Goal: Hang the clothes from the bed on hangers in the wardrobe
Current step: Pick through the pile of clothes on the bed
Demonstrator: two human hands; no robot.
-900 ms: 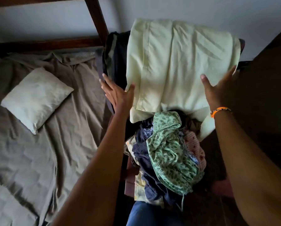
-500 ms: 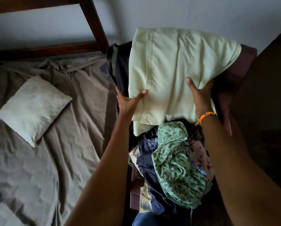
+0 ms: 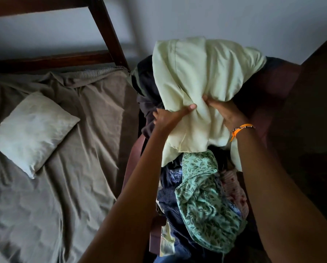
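as thumbs dig in, both hands [image 3: 170, 118] on pillow [image 3: 202, 76]

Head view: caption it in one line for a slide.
Both hands, left hand and right hand, grip a pale green pillow above a clothes pile beside the bed.

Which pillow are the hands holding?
The big pale yellow-green pillow, gripped by the left hand and right hand over the clothes. The small whitish pillow lies untouched on the bed.
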